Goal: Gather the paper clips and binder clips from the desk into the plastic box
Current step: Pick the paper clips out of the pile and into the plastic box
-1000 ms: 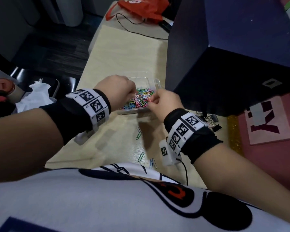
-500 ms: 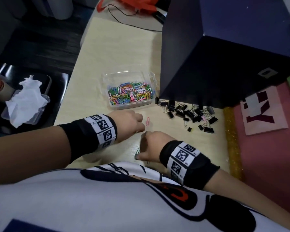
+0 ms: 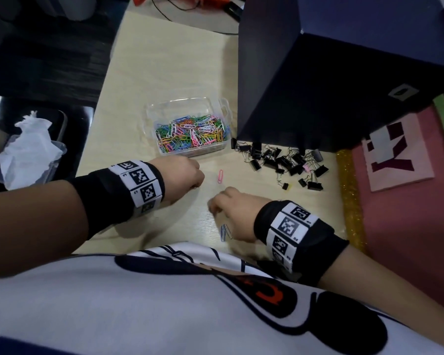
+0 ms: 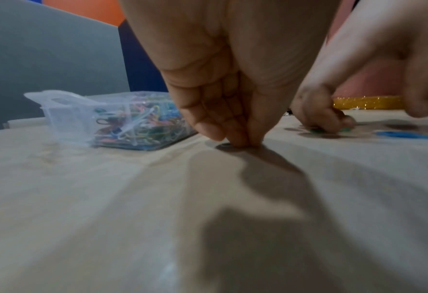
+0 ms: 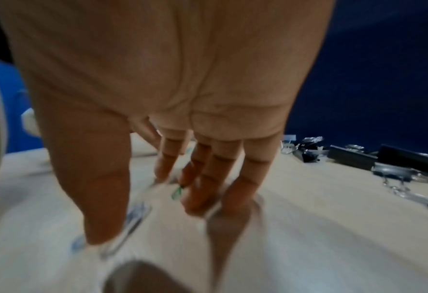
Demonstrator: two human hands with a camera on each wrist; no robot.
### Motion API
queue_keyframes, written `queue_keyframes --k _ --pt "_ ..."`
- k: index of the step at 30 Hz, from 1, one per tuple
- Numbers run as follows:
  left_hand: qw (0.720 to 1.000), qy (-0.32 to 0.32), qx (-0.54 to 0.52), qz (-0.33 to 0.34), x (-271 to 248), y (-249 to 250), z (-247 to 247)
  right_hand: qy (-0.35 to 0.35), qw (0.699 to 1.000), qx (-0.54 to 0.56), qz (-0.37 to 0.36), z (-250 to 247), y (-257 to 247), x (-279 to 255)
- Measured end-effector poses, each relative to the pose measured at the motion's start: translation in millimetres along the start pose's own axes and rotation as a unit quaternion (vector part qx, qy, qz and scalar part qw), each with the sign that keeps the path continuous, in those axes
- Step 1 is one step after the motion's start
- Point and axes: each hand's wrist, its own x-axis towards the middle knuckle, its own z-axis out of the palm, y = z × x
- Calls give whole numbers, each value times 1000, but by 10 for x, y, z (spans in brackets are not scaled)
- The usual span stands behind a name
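Pinching down on the desk (image 3: 164, 73) with my left hand (image 3: 182, 176), I have the fingertips (image 4: 235, 138) bunched together on something small and dark that I cannot make out. My right hand (image 3: 235, 213) has its fingers (image 5: 200, 190) curled down, a green paper clip (image 5: 176, 193) caught at their tips; whether it is truly gripped I cannot tell through the blur. Two blue paper clips (image 3: 224, 231) lie flat just beside that hand's thumb, and a pink paper clip (image 3: 220, 176) lies between my hands and the plastic box (image 3: 149, 116).

These clips should be light, thin, stiff wire, lying flush on smooth wood, so I judge they will slide rather than lift; a nail under one end, or dragging one along until it tips, ought to work best. The binder clips (image 3: 282, 160), heaped right of centre, look bulkier and springy, easy to take by their wire handles.

The box sits at mid-frame, already holding many coloured clips, its top open. A dark panel (image 3: 267, 73) stands close against its right side, so approaching from the left or front looks freer. The desk's near edge meets my shirt (image 3: 164, 303) at the bottom of the frame.
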Motion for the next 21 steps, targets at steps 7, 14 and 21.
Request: queue_keyframes --k 7,14,21 --pt "999 -16 15 -30 -3 -31 -27 80 995 20 -49 21 14 136" --pt "998 3 10 -57 6 1 0 173 979 91 65 -67 135 284" --pt "997 -4 21 -72 9 27 -12 190 974 105 67 -76 113 334"
